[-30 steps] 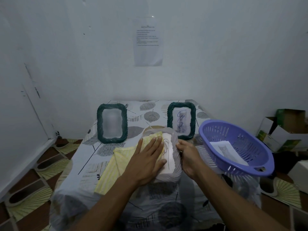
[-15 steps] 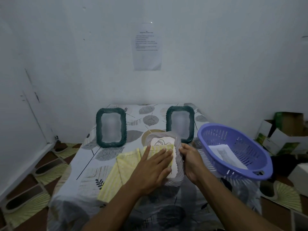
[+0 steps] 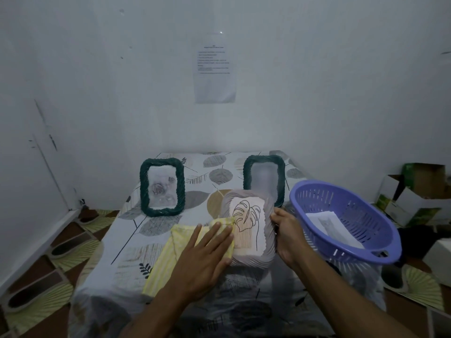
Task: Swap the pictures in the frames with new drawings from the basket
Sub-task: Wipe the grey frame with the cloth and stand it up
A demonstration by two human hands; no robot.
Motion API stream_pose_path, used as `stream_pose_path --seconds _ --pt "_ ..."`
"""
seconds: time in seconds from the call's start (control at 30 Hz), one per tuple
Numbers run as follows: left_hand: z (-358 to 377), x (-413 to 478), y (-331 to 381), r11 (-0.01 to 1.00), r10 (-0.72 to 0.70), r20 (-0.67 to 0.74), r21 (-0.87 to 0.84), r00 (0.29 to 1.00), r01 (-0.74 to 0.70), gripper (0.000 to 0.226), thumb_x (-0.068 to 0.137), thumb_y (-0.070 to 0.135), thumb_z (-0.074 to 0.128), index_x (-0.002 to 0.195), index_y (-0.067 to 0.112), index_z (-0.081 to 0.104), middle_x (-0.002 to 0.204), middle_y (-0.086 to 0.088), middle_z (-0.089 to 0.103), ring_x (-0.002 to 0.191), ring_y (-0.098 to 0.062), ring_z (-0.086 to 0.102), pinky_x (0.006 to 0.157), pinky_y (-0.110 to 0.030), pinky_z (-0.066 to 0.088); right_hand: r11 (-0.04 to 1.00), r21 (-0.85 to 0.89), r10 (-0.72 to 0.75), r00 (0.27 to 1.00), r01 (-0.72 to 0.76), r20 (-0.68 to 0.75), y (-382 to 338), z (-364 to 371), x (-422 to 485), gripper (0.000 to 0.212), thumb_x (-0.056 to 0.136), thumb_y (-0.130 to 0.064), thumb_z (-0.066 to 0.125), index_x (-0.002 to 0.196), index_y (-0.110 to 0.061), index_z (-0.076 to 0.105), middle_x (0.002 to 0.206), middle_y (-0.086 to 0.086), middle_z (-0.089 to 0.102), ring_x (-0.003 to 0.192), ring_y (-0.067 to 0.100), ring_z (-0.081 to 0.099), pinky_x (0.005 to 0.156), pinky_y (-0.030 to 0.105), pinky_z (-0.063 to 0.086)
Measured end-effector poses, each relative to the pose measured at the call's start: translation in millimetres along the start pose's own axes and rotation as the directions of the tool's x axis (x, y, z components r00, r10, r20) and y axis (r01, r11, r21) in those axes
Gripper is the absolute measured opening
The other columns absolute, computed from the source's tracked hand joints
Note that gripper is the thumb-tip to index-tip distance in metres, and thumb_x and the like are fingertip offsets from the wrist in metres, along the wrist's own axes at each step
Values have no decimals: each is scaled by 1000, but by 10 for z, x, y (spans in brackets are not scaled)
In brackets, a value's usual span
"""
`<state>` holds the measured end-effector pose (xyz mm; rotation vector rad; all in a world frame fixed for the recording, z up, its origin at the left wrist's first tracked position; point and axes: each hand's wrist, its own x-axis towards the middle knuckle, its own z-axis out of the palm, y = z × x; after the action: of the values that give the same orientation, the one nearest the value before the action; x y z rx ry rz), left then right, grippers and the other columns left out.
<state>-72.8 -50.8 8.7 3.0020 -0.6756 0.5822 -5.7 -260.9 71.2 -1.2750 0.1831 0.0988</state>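
While flat left fingers [image 3: 214,231] press yellow cloth [image 3: 174,248] onto the white frame [image 3: 247,261], right fingers [image 3: 278,217] clamp its edge

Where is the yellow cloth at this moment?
In the head view, the yellow cloth lies on the table left of centre, under the left hand, its edge on the white frame.

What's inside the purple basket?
A white sheet of paper with a faint drawing lies in the purple basket. Whether more sheets lie beneath it cannot be seen, because it covers the bottom there.
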Motion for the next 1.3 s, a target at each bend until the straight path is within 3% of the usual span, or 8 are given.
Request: stream_pose_path --seconds 0.3,0.4,0.57,0.67,0.73,0.9,1.07,1.3 --pt "-102 383 -59 986 -164 16 -6 986 164 67 98 55 0 152 20 22 160 6 13 148 -17 3 116 -49 2 996 -86 -4 996 12 92 120 96 -72 30 99 -3 37 108 -3 66 102 17 73 96 35 68 88 48 54" --pt "-50 306 2 994 -92 20 -49 996 93 66 98 54 -1 153 23 17 161 8 7 148 -11 -6 117 -47 -2 1000 -20 -20 999 20 25 2 86 3 29 99 -3 36 107 -1 64 101 20 72 94 35 68 84 47 55" --pt "55 -89 132 995 82 27 -52 996 -81 54 103 49 16 147 25 36 157 10 24 148 -14 12 116 -43 8 993 -108 -59 997 53 -52 -117 -9 79 28 100 -2 36 107 2 63 94 18 71 82 29 67 72 39 56" --pt "69 -155 86 992 -10 28 -129 1000 14 56 102 48 17 151 23 24 161 8 12 148 -12 5 118 -37 4 989 -139 -62 996 53 -57 -64 -9 87 26 99 -2 37 103 4 62 99 22 69 84 30 67 78 42 55" --pt "131 -203 -11 976 -119 62 -178 991 128 59 101 51 16 153 22 17 161 7 6 148 -11 1 117 -35 3 991 -125 -61 996 53 -65 -48 -6 63 29 99 -2 37 93 -5 65 94 16 71 80 26 67 70 36 55" --pt "317 -240 -212 950 -287 262 -43 921 308 65 98 60 9 143 27 41 152 6 35 137 -26 40 108 -45 16 996 -80 -48 996 43 -69 -45 1 27 29 100 -3 38 96 -10 66 89 9 72 76 22 68 63 32 52" --pt "333 -185 -317 920 -343 269 -96 900 379 98 66 78 -24 151 38 4 160 16 -4 149 -21 -4 117 -51 -5 993 -106 -55 998 51 -34 -23 93 -2 31 99 -2 37 94 -11 66 89 10 72 74 21 67 62 31 52" --pt "219 -381 -791 874 -445 312 -54 840 483 111 57 83 -28 152 38 6 160 16 -5 149 -19 -3 117 -50 0 995 -90 -45 999 46 7 75 268 11 30 99 -2 37 109 -4 65 97 14 71 79 24 66 68 33 53"
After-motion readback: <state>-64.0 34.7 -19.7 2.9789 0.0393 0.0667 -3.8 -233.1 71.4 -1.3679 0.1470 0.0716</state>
